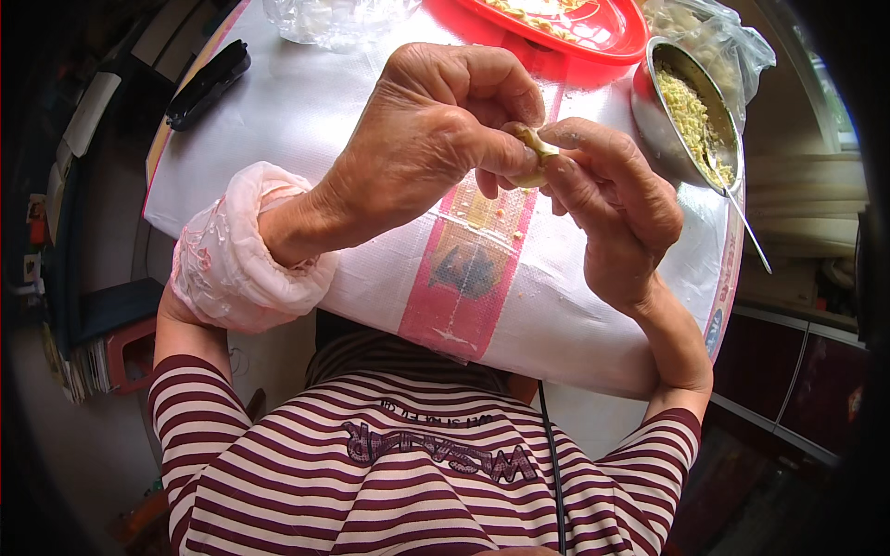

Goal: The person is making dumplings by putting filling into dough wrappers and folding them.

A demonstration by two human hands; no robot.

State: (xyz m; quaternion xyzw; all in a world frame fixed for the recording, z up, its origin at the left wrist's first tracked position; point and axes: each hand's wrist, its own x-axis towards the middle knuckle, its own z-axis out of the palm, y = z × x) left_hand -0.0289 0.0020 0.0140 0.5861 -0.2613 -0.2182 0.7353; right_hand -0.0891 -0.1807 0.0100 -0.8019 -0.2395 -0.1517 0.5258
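A small, pale yellow-green piece of folded dough, like a dumpling (545, 148), is pinched between both hands above the table. My left hand (431, 135) grips its left side with thumb and curled fingers. From the right, the thumb and index finger of my right hand (615, 187) press on its edge. Fingers cover much of the dough. To the right, a tilted-looking metal bowl (646, 115) contains crumbly yellowish filling (688, 115). A metal spoon (747, 226) leans in it, its handle sticking out past the rim.
A red plate (619, 42) with dough pieces stands at the far side. Behind the bowl is a clear plastic bag (747, 52) with pale contents. Another clear plastic item (341, 21) and a black case (207, 87) lie farther left. Crumbs dot the white woven table cover (313, 104).
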